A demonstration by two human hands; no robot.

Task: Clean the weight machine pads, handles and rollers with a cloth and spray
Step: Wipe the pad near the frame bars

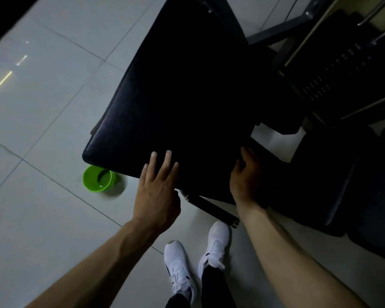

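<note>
A wide black seat pad (182,96) is filling the middle of the view, tilting away toward the weight stack (333,81) at upper right, with pale floor tiles (42,130) lying beneath. The left hand (159,187) is resting on the pad's near edge, fingers spread and flat, gripping nothing. The right hand (246,178) is reaching into shadow at the pad's near right corner; whether it is curling around anything, I cannot tell. No cloth or spray is showing in either hand, so the wiping itself is probably not under way. A small green bowl (99,178) is sitting on the floor just beside the pad's left corner, holding some liquid. To do this well, the person is best steadying the pad with one hand and working the surface edge to edge, minding the seams.
</note>
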